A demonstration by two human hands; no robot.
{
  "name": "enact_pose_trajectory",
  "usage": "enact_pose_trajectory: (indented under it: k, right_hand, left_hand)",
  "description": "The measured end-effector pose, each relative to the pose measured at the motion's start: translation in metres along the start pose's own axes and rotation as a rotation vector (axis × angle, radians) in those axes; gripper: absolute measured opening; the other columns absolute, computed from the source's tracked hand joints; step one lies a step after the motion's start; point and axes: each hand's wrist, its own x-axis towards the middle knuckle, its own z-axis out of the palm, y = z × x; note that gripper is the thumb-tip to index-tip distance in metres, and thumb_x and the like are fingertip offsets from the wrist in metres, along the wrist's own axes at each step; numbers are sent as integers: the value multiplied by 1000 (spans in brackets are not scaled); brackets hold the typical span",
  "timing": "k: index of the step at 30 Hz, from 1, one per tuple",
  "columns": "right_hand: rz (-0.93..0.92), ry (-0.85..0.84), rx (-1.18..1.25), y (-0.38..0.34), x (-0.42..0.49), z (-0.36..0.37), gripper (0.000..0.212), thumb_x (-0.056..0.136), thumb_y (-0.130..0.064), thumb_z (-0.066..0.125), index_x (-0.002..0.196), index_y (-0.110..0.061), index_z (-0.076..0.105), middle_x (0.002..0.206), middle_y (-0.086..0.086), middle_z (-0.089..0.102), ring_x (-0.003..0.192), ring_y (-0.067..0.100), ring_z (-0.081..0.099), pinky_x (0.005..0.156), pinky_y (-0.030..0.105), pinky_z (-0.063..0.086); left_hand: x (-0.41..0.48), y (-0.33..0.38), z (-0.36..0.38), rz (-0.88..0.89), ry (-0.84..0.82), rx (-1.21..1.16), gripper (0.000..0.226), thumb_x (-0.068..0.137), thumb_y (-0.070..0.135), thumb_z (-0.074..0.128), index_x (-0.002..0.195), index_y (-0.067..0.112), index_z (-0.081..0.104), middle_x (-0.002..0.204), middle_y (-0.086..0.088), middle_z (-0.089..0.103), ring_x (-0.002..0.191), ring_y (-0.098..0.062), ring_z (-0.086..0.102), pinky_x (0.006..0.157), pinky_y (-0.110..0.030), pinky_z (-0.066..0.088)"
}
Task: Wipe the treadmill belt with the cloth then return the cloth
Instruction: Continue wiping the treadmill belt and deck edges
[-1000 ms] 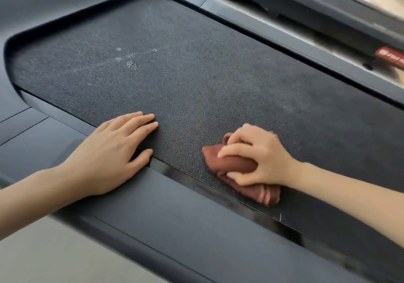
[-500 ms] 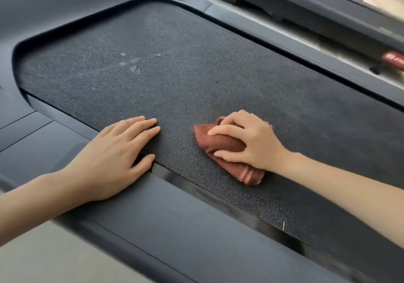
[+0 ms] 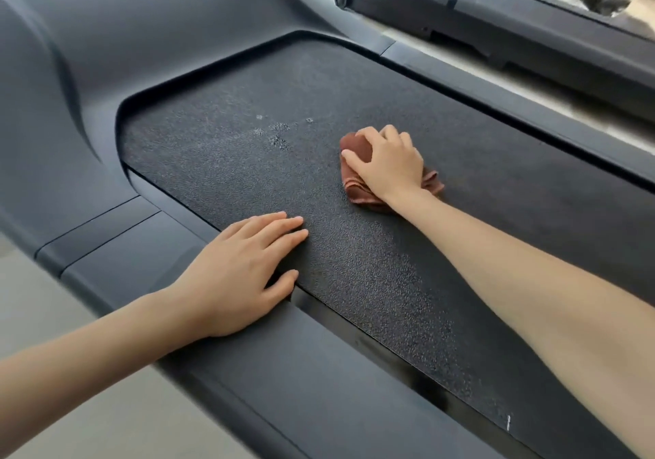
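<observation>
The wiping looks partway done: the right hand (image 3: 388,162) presses the bunched brown cloth (image 3: 358,175), gripped under its fingers, on the middle of the treadmill belt (image 3: 354,281). Pale spots (image 3: 278,136) just left of the cloth remain. The left hand (image 3: 241,274) lies flat and empty, spanning belt edge and side rail (image 3: 283,387). Returning the cloth is not yet done

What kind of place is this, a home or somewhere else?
Probably a gym or fitness room, though a home cannot be ruled out. The right hand presses a cloth onto a treadmill belt, and what looks like a second treadmill stands beside it.
</observation>
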Motion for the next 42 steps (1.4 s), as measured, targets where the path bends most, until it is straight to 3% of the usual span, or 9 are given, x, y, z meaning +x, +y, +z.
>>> enact_pose_trajectory:
  k: [7,9,14,16,22,27,31,36,42]
  right_hand:
    - [-592,-62,246,32,-58,-32,40,81,-51,55,108,-25,66,97,0,59,91,21,55,82,35,46]
    - [-508,-64,223,50,-49,-35,42,78,-53,51,107,-26,66,98,0,61,94,22,56,81,38,48]
    - [88,51,21,22,10,-5,41,85,-53,54,117,-27,59,113,11,58,107,35,51,85,40,43]
    - [126,63,-11,-3,12,3,42,86,-53,53,118,-27,58,114,13,57,106,36,50,87,40,41]
    - [-310,-17,143,-44,-51,-18,37,82,-52,58,109,-29,63,97,2,56,93,24,51,82,36,42]
    - [-707,-122,237,7,-106,-51,37,79,-44,60,103,-18,70,94,4,60,89,26,58,81,36,46]
    - [-368,-113,153,39,-87,-55,39,77,-48,58,105,-23,68,97,2,61,96,27,58,82,39,48]
    - [83,47,-78,-8,-57,-23,39,84,-52,56,115,-27,60,107,8,58,104,33,52,81,38,42]
    - [-48,-31,1,-64,-86,-30,39,85,-51,56,116,-27,59,104,6,56,100,28,50,84,38,41]
  left_hand:
    - [-19,-31,-10,-110,-29,69,69,81,60,3,143,40,27,153,17,20,142,-6,14,117,-34,8]
    - [-28,-48,-13,-183,-13,56,71,79,63,-1,142,44,22,152,21,16,142,-3,9,117,-32,4]
    - [-30,-54,-15,-217,-3,16,72,78,63,4,141,41,30,151,18,24,141,-4,13,117,-30,5]
    - [-29,-53,-15,-208,-1,19,72,78,63,5,141,40,31,150,17,26,140,-5,14,116,-30,5]
    - [-30,-53,-12,-196,23,19,73,78,62,4,141,38,32,150,14,27,141,-7,16,116,-31,8]
    - [-30,-55,-10,-193,38,27,74,79,61,4,141,35,35,149,11,31,140,-11,20,115,-33,11]
    - [-29,-55,-10,-174,34,50,78,77,60,0,142,33,33,150,9,30,141,-14,19,114,-33,10]
    - [-28,-55,-8,-166,74,43,81,76,57,1,141,26,36,149,4,33,140,-17,21,114,-36,11]
    - [-28,-55,-7,-191,91,13,71,85,53,22,142,13,34,149,0,33,140,-18,23,115,-37,11]
